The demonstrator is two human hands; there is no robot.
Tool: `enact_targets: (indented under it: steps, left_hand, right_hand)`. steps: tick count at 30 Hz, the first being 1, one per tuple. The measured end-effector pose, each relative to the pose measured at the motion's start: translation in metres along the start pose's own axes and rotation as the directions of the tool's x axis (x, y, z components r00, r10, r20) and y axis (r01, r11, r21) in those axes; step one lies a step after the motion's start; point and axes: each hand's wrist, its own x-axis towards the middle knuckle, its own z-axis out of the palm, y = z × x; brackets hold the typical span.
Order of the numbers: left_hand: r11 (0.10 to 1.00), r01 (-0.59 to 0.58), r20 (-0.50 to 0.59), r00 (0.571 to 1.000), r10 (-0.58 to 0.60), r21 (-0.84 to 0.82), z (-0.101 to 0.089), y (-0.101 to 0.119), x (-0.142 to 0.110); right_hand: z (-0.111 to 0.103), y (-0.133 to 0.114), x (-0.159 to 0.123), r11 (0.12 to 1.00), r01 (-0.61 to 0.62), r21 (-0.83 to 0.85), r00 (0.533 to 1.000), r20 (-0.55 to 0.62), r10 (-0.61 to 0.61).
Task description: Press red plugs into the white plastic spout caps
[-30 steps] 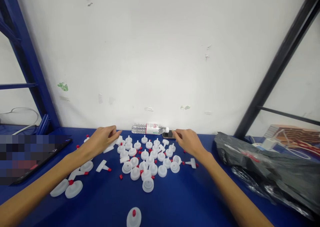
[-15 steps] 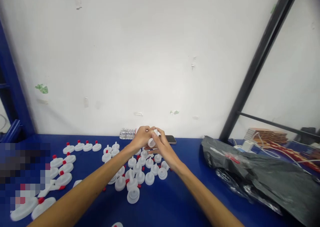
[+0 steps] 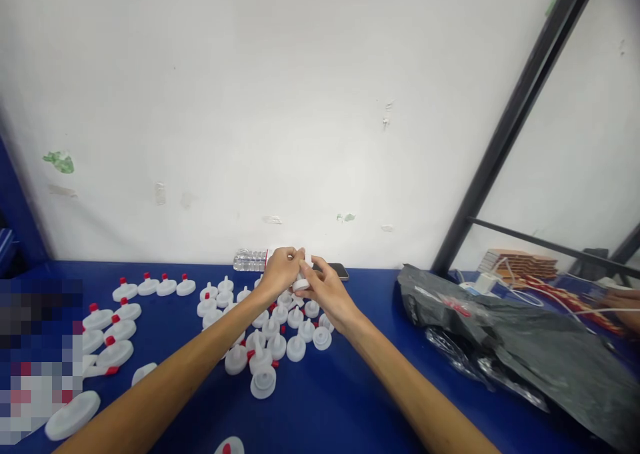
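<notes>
Over the far part of the table, my two hands meet around a white plastic nozzle cap (image 3: pixel 301 283). My left hand (image 3: pixel 284 269) pinches at its upper end, with the fingertips partly hidden. My right hand (image 3: pixel 327 293) is closed on its side, thumb in front. Below and around my hands lie many loose white nozzle caps (image 3: pixel 296 349), some upright, some tipped with the hollow underside showing. Small red tips (image 3: pixel 275 364) are scattered among them. To the left, white caps with red tips (image 3: pixel 115 353) stand in rough rows.
A clear plastic bottle (image 3: pixel 250 260) lies by the wall, left of my hands. Behind my right hand is a phone (image 3: pixel 340 271). A large grey plastic bag (image 3: pixel 500 334) covers the right of the blue table (image 3: pixel 340 407). Beyond the black post (image 3: pixel 500 154) are stacked brown pieces (image 3: pixel 520 265).
The camera view has shifted slightly, so the table items sit a little further left and higher. The cap between my hands has turned a little; both hands stay together on it.
</notes>
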Motion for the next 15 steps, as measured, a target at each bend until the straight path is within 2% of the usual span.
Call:
enact_targets:
  steps: [4, 7, 11, 15]
  left_hand:
    - [0.996, -0.022, -0.020, 1.000, 0.024, 0.086, -0.004, 0.005, 0.001]
    - [0.983, -0.021, 0.008, 1.000, 0.020, 0.183, -0.011, 0.007, 0.003]
    - [0.944, -0.040, 0.145, 0.989, -0.008, 0.327, -0.026, 0.007, 0.005]
    - [0.888, -0.092, 0.326, 0.943, -0.068, 0.450, -0.039, 0.007, 0.005]
  right_hand:
    - [-0.003, -0.003, 0.001, 0.997, 0.017, -0.072, 0.999, -0.029, -0.019]
    - [-0.010, -0.007, 0.005, 0.987, 0.024, -0.160, 0.999, -0.037, -0.031]
    - [-0.036, -0.018, 0.013, 0.933, 0.008, -0.359, 0.999, -0.044, -0.025]
    - [-0.072, -0.028, 0.017, 0.773, -0.046, -0.633, 0.997, -0.079, -0.006]
